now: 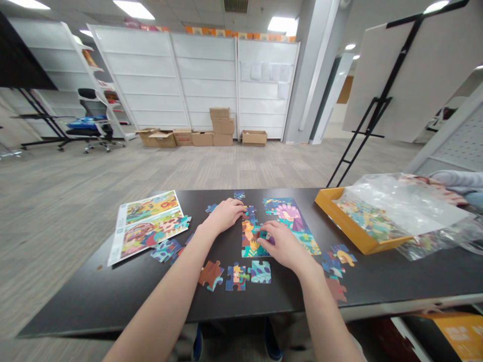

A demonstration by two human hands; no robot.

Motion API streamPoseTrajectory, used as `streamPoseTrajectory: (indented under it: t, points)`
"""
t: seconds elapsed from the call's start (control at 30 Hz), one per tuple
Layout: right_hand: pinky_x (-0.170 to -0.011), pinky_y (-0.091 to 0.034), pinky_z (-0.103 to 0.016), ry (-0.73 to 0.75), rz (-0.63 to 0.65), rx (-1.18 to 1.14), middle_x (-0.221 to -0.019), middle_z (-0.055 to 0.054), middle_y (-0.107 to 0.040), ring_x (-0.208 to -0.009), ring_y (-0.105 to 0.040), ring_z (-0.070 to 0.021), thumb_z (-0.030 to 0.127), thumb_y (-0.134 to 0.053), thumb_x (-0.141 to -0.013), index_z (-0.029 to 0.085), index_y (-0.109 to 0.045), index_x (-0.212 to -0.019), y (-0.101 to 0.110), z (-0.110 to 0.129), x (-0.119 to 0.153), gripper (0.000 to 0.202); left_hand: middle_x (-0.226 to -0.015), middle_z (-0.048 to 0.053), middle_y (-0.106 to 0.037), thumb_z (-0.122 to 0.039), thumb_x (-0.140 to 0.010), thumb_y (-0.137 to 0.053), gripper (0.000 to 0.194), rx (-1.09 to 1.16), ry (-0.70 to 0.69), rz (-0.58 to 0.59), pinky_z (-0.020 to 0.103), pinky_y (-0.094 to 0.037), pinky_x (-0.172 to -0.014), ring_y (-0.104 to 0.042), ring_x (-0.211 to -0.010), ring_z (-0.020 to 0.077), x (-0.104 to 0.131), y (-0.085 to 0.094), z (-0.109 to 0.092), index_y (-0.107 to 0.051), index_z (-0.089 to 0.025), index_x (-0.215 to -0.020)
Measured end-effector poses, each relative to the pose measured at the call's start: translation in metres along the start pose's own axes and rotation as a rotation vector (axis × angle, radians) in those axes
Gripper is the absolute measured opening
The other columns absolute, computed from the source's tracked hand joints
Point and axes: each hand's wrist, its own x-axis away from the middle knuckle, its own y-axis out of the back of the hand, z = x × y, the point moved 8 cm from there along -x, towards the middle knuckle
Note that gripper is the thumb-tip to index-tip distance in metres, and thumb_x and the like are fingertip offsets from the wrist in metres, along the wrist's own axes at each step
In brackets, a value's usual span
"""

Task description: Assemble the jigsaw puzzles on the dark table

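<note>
A partly joined jigsaw puzzle (290,213) with a purple peacock lies on the black table. My left hand (226,216) reaches to its upper left part, the fingertips bent onto a blue puzzle piece (249,211). Over the middle of the puzzle is my right hand (282,244), thumb and fingers curled around a puzzle piece (268,237) with purple on it, partly hidden by the hand. Loose pieces lie nearer me: a brown piece (211,274), a blue and yellow piece (236,276) and a leaf-patterned piece (260,271).
A picture sheet (149,223) lies at the left, with loose pieces (166,250) beside it. More pieces (335,261) lie right of the puzzle. A yellow box (362,241) holding pieces and clear plastic bags (411,206) occupies the right side. Cardboard boxes (222,125) stand far back.
</note>
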Motion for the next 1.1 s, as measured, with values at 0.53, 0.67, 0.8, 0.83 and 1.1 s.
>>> streamPoseTrajectory:
  t: [0.53,0.67,0.8,0.83,1.1]
  points:
    - [-0.099,-0.049,-0.038,-0.002,0.004,-0.012,-0.111,-0.01,-0.069,-0.109,-0.064,-0.023,0.022,-0.064,-0.091,0.019,-0.071,-0.108,0.0,-0.002,0.001,0.019,-0.118,0.008,-0.073,-0.008,-0.09,-0.045,0.039,0.048,0.0,0.07,0.037,-0.052,-0.1,-0.064,-0.11,0.024,0.002,-0.002,-0.009,-0.078,-0.021,-0.106]
    - [-0.099,-0.049,-0.037,-0.007,0.012,-0.01,-0.111,-0.01,-0.069,-0.109,-0.064,-0.0231,0.022,-0.064,-0.091,0.018,-0.072,-0.107,0.0,-0.001,0.002,0.018,-0.118,0.009,-0.073,-0.008,-0.088,-0.045,0.038,0.058,0.019,0.076,0.036,-0.053,-0.098,-0.066,-0.109,0.0243,0.001,-0.003,-0.011,-0.078,-0.02,-0.104]
    - [-0.1,-0.048,-0.038,-0.009,0.011,-0.01,-0.112,-0.01,-0.069,-0.11,-0.064,-0.0235,0.022,-0.065,-0.091,0.019,-0.072,-0.108,0.0,-0.001,0.002,0.018,-0.112,0.009,-0.075,-0.006,-0.086,-0.045,0.037,0.088,0.049,0.073,0.035,-0.053,-0.096,-0.067,-0.107,0.0236,0.001,0.0,-0.011,-0.077,-0.02,-0.1]
    - [-0.1,-0.048,-0.038,-0.008,0.01,-0.008,-0.112,-0.01,-0.069,-0.111,-0.064,-0.0236,0.022,-0.065,-0.091,0.019,-0.072,-0.108,0.0,-0.001,0.002,0.019,-0.11,0.008,-0.075,-0.006,-0.085,-0.046,0.036,0.095,0.058,0.071,0.034,-0.053,-0.096,-0.068,-0.106,0.0233,0.001,0.001,-0.011,-0.076,-0.02,-0.099]
    - [-0.1,-0.048,-0.039,-0.008,0.009,0.001,-0.113,-0.01,-0.068,-0.111,-0.064,-0.0239,0.022,-0.065,-0.09,0.019,-0.072,-0.108,0.0,-0.002,0.002,0.018,-0.105,0.008,-0.077,-0.006,-0.081,-0.048,0.033,0.114,0.094,0.066,0.034,-0.054,-0.094,-0.07,-0.102,0.0237,0.0,0.005,-0.009,-0.076,-0.021,-0.093]
